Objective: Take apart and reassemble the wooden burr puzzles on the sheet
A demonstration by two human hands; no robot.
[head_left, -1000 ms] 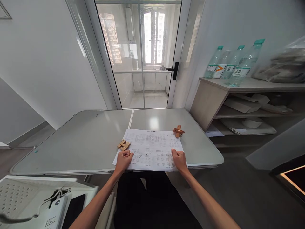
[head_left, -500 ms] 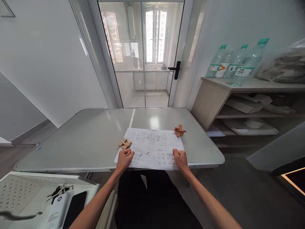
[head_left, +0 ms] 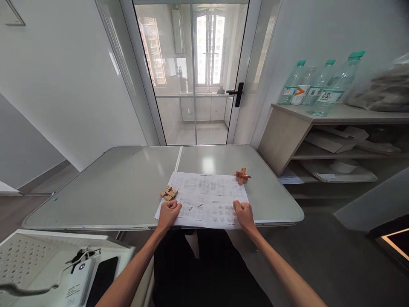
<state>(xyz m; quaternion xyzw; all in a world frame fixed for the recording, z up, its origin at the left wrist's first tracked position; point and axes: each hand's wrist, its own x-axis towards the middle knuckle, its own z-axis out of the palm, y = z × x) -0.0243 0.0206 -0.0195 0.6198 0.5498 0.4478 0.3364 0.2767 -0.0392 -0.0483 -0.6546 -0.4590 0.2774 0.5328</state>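
Note:
Both hands rest as fists on the printed sheet of paper [head_left: 207,198] at the table's front edge. My left hand [head_left: 169,214] is closed on the sheet's left part, with nothing showing in it. Just beyond its knuckles lies a light wooden interlocking puzzle [head_left: 169,193] made of short blocks, partly over the paper's edge. On the right part of the sheet my right hand [head_left: 244,214] is closed too, and nothing shows in it. Farther back, a reddish-brown wooden burr puzzle [head_left: 243,175] with crossed pieces stands at the paper's top right corner.
The grey folding table [head_left: 128,187] has a seam across it. At the lower left, a white plastic tray [head_left: 38,238] holds a white power bank [head_left: 78,281], a black phone [head_left: 104,279] and a cable. Plastic bottles [head_left: 332,91] stand on a shelf unit [head_left: 287,128] at right.
The whole view has shifted very slightly, and the legs beneath the table have moved a little apart. Both fists and both wooden puzzles keep their places.

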